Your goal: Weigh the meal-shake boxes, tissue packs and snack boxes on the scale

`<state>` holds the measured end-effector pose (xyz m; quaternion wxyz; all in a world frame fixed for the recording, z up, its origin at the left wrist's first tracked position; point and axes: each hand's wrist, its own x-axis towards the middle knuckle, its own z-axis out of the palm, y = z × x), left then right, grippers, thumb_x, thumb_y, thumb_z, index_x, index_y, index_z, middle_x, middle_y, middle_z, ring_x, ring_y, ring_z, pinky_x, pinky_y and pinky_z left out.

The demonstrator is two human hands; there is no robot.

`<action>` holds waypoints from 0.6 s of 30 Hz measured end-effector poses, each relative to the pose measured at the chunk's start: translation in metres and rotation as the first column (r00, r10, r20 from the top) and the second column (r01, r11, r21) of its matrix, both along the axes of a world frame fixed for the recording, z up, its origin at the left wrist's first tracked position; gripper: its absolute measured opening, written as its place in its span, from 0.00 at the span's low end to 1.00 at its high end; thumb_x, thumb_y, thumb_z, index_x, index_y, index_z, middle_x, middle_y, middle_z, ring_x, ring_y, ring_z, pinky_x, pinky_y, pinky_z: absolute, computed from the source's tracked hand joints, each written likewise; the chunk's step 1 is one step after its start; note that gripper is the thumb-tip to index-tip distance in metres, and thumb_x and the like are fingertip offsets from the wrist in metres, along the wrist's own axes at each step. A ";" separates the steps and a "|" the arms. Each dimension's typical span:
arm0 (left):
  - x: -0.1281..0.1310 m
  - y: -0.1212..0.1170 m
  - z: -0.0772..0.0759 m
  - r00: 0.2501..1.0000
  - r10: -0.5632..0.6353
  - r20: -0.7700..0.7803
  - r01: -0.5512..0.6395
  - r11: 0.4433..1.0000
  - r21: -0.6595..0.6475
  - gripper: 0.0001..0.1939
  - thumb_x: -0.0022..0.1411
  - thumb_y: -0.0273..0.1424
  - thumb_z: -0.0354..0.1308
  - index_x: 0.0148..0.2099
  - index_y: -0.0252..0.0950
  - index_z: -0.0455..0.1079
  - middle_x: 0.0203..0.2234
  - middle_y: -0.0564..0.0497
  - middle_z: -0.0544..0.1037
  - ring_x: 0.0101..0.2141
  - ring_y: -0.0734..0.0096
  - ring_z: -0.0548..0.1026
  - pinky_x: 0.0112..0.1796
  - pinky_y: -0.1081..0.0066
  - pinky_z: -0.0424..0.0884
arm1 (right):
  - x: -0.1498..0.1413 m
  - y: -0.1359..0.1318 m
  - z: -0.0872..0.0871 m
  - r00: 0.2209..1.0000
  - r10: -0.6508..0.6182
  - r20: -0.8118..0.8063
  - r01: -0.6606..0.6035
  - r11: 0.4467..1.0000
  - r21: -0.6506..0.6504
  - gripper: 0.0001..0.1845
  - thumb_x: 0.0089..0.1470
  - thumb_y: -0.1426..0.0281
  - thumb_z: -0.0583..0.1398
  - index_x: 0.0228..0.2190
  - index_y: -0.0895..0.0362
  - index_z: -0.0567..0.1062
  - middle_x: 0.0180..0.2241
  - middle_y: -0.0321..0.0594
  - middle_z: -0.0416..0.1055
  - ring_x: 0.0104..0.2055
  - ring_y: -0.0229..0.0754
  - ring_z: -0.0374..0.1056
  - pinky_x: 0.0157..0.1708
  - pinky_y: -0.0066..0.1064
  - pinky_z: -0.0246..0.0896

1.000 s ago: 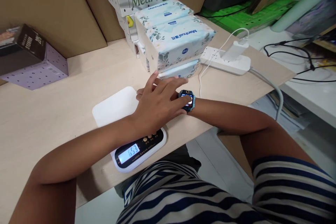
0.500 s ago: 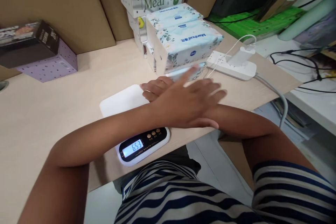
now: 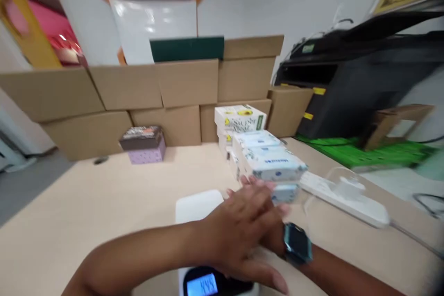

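My left hand [image 3: 239, 233] lies flat and open across my right hand and wrist, its fingers stretched toward the blue smartwatch [image 3: 297, 243] on my right wrist. My right hand [image 3: 247, 183] is mostly hidden under it; only blurred, stretched fingertips show beyond the left hand, close to the tissue packs [image 3: 272, 163]. Both hands rest over a white kitchen scale [image 3: 194, 207], whose lit blue display [image 3: 203, 284] sits at the bottom edge with a blurred reading. Neither hand holds anything.
A white Super Meal box [image 3: 239, 118] stands behind the tissue packs. A white power strip [image 3: 347, 199] with a charger lies to the right. A purple and black box [image 3: 144, 144] sits at the back left before a wall of cardboard boxes [image 3: 173, 88]. A black printer [image 3: 364, 69] stands right.
The view has tilted up sharply, showing the boxes and wall. My left hand has slid back off the watch, which shows again. The scale's reading has changed.
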<state>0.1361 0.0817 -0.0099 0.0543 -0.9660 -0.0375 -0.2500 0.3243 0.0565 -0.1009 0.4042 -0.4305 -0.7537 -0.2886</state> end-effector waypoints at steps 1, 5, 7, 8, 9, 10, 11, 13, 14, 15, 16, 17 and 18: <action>-0.030 0.010 0.003 0.996 0.094 0.007 -0.093 0.993 -0.075 0.63 0.65 0.73 0.50 0.85 0.38 0.41 0.83 0.35 0.42 0.83 0.41 0.41 0.79 0.43 0.52 | 0.002 0.004 0.002 1.000 0.007 -0.003 -0.006 0.998 0.070 0.42 0.60 0.67 0.65 0.73 0.39 0.68 0.81 0.38 0.48 0.77 0.63 0.63 0.59 0.58 0.84; -0.144 0.044 -0.013 0.751 0.654 -0.094 -0.597 0.611 -0.520 0.54 0.71 0.70 0.34 0.86 0.46 0.35 0.84 0.43 0.38 0.83 0.44 0.38 0.80 0.41 0.46 | 0.002 0.014 0.011 0.995 -0.008 0.097 -0.010 0.983 0.181 0.27 0.63 0.72 0.64 0.62 0.55 0.78 0.77 0.54 0.59 0.78 0.64 0.61 0.63 0.62 0.79; -0.177 0.053 -0.038 0.619 0.770 -0.152 -0.677 0.427 -0.599 0.49 0.75 0.63 0.24 0.85 0.41 0.29 0.84 0.37 0.39 0.82 0.41 0.42 0.78 0.35 0.51 | 0.001 0.014 0.014 0.982 0.064 0.178 -0.092 0.983 0.156 0.22 0.65 0.74 0.61 0.59 0.58 0.78 0.71 0.57 0.68 0.77 0.59 0.62 0.66 0.58 0.75; -0.186 0.056 -0.051 0.583 0.795 -0.169 -0.691 0.375 -0.618 0.49 0.75 0.61 0.22 0.85 0.38 0.28 0.83 0.34 0.39 0.82 0.39 0.43 0.77 0.33 0.52 | 0.000 0.013 0.014 0.972 0.111 0.207 -0.140 0.982 0.129 0.22 0.66 0.75 0.60 0.59 0.59 0.78 0.69 0.57 0.70 0.77 0.56 0.63 0.67 0.54 0.74; -0.190 0.058 -0.063 0.574 0.799 -0.177 -0.695 0.361 -0.622 0.49 0.76 0.60 0.21 0.85 0.35 0.29 0.83 0.32 0.40 0.82 0.38 0.43 0.77 0.31 0.52 | -0.001 0.012 0.013 0.960 0.160 0.230 -0.186 0.978 0.096 0.22 0.67 0.76 0.58 0.60 0.59 0.78 0.68 0.57 0.72 0.76 0.53 0.64 0.67 0.50 0.74; -0.192 0.059 -0.073 0.581 0.794 -0.179 -0.692 0.366 -0.623 0.49 0.76 0.61 0.22 0.85 0.34 0.32 0.83 0.33 0.40 0.82 0.38 0.43 0.77 0.31 0.50 | -0.001 0.012 0.012 0.946 0.210 0.247 -0.232 0.971 0.061 0.23 0.67 0.76 0.57 0.60 0.59 0.78 0.66 0.56 0.73 0.74 0.51 0.66 0.66 0.46 0.75; -0.191 0.060 -0.080 0.601 0.778 -0.180 -0.684 0.385 -0.620 0.50 0.76 0.62 0.25 0.85 0.35 0.36 0.83 0.36 0.40 0.82 0.39 0.42 0.78 0.33 0.48 | -0.001 0.013 0.010 0.933 0.256 0.251 -0.272 0.962 0.029 0.23 0.68 0.76 0.55 0.60 0.58 0.78 0.65 0.54 0.75 0.71 0.48 0.69 0.64 0.43 0.76; -0.186 0.060 -0.085 0.651 0.738 -0.179 -0.662 0.437 -0.609 0.49 0.76 0.64 0.31 0.85 0.39 0.42 0.84 0.43 0.40 0.83 0.42 0.41 0.79 0.36 0.46 | 0.001 0.014 0.006 0.913 0.321 0.253 -0.324 0.946 -0.033 0.24 0.68 0.77 0.52 0.59 0.58 0.78 0.61 0.50 0.79 0.65 0.45 0.74 0.60 0.39 0.77; -0.184 0.059 -0.085 0.667 0.723 -0.181 -0.655 0.452 -0.605 0.49 0.75 0.64 0.33 0.85 0.40 0.43 0.84 0.44 0.40 0.83 0.43 0.40 0.79 0.36 0.45 | 0.002 0.015 0.005 0.906 0.338 0.255 -0.333 0.941 -0.063 0.24 0.68 0.77 0.52 0.59 0.57 0.78 0.60 0.49 0.80 0.64 0.44 0.75 0.58 0.39 0.78; -0.183 0.058 -0.084 0.673 0.716 -0.184 -0.652 0.457 -0.605 0.49 0.75 0.64 0.34 0.85 0.39 0.42 0.83 0.44 0.40 0.83 0.43 0.40 0.79 0.36 0.44 | 0.004 0.016 0.004 0.902 0.346 0.259 -0.335 0.938 -0.089 0.25 0.67 0.78 0.52 0.59 0.57 0.78 0.59 0.47 0.81 0.63 0.44 0.76 0.58 0.38 0.78; -0.182 0.056 -0.081 0.672 0.717 -0.187 -0.653 0.454 -0.606 0.50 0.76 0.64 0.33 0.85 0.38 0.41 0.83 0.43 0.39 0.83 0.43 0.40 0.79 0.36 0.44 | 0.005 0.016 0.003 0.899 0.349 0.264 -0.332 0.937 -0.111 0.25 0.67 0.79 0.53 0.59 0.56 0.78 0.59 0.46 0.81 0.63 0.44 0.77 0.57 0.38 0.78; -0.182 0.054 -0.078 0.667 0.721 -0.187 -0.655 0.448 -0.608 0.50 0.76 0.63 0.32 0.85 0.36 0.41 0.83 0.42 0.38 0.83 0.43 0.40 0.79 0.36 0.44 | 0.007 0.017 0.003 0.896 0.351 0.271 -0.327 0.936 -0.131 0.26 0.66 0.80 0.53 0.60 0.56 0.79 0.59 0.46 0.81 0.63 0.44 0.77 0.57 0.38 0.78; -0.182 0.052 -0.075 0.660 0.728 -0.186 -0.659 0.442 -0.609 0.49 0.77 0.62 0.31 0.85 0.34 0.41 0.83 0.42 0.39 0.83 0.43 0.40 0.79 0.37 0.44 | 0.008 0.016 0.003 0.894 0.353 0.276 -0.325 0.935 -0.144 0.26 0.66 0.80 0.54 0.60 0.56 0.79 0.60 0.46 0.81 0.63 0.43 0.77 0.57 0.37 0.78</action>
